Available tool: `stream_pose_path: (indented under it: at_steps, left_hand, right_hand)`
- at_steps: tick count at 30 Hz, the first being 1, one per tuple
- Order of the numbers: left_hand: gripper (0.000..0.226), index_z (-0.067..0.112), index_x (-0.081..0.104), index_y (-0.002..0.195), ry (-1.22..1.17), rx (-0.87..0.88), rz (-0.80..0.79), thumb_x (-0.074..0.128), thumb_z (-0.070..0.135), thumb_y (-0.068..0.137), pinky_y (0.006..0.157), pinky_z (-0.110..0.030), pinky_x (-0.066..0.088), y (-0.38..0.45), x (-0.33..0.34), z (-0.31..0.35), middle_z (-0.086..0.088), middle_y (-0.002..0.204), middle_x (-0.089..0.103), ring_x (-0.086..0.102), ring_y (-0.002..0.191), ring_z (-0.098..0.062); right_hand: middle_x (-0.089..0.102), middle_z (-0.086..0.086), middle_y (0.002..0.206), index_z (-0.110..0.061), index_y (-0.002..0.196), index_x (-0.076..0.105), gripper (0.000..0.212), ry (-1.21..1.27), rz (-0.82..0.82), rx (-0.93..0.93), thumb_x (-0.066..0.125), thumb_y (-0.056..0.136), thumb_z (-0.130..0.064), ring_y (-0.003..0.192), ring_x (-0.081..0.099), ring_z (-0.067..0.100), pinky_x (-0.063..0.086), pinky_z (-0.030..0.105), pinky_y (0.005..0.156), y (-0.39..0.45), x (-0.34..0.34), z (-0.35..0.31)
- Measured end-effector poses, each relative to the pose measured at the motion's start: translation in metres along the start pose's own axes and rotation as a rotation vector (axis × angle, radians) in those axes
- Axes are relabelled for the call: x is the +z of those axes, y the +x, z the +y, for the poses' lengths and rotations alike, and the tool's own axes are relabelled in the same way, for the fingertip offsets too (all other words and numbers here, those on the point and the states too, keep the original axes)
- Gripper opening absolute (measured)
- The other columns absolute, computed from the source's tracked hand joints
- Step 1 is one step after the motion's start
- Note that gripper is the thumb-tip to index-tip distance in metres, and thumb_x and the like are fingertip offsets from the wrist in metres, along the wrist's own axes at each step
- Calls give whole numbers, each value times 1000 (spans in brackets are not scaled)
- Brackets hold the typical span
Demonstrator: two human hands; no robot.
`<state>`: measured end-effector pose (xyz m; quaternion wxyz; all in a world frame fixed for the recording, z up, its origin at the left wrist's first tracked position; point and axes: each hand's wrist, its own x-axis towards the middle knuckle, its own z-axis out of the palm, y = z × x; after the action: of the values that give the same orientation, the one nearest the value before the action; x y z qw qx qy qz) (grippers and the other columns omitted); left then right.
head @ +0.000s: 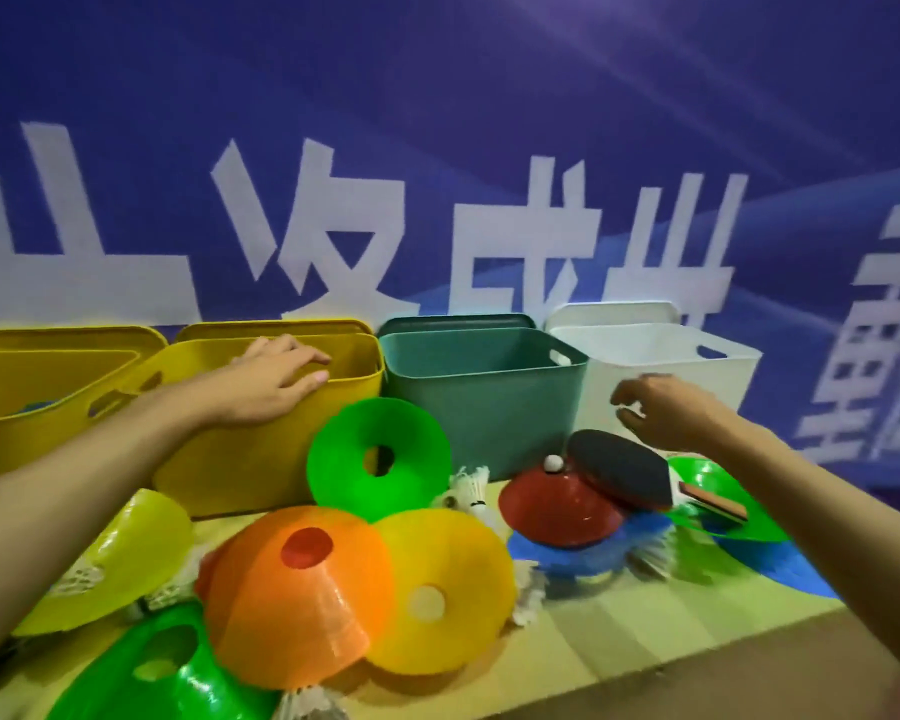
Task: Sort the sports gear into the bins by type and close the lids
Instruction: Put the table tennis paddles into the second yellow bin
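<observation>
Green cone lies nearest, at the worktop's front edge, beside orange and yellow ones. Left hand rests with relaxed, spread fingers on the yellow bin's rim, holding nothing. Right hand hovers with loosely curled fingers, empty, just above the paddle. Its blade lies on the red cone, with the long axis running right and toward the camera, handle over another green cone. It looks light and stiff; the handle seems the best hold.

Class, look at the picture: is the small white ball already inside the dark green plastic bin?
No: the small white ball sits on top of the red dome-shaped cone, on the table in front of the dark green plastic bin.
</observation>
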<state>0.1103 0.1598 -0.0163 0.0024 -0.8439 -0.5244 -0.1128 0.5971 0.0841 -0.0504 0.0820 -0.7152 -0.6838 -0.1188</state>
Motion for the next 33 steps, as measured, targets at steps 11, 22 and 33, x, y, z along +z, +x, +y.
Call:
stream_pose_path:
  at_steps: [11,22,33]
  left_hand:
    - [68,37,48,141,244,227,-163,15,72,92,112,-49,35,29,21,140,4,139,45,36,133,-17]
    - [120,41,50,139,267,226,-198,-14,98,56,109,-48,37,24,18,121,8,135,47,38,129,-16]
    - [104,38,50,141,253,90,-192,-4,92,71,113,-47,38,-32,11,41,7,135,50,40,130,-15]
  right_hand:
    - [69,6,113,-20,115,63,56,-41,-331,193,52,91,-70,97,62,29,51,36,88,-49,71,109]
    - [65,-3,88,-33,87,55,15,46,-140,170,58,99,-41,76,60,21,53,42,67,-50,85,111]
    - [67,1,81,-26,92,65,11,163,142,-96,65,96,-36,73,60,27,46,37,60,-11,-20,-26]
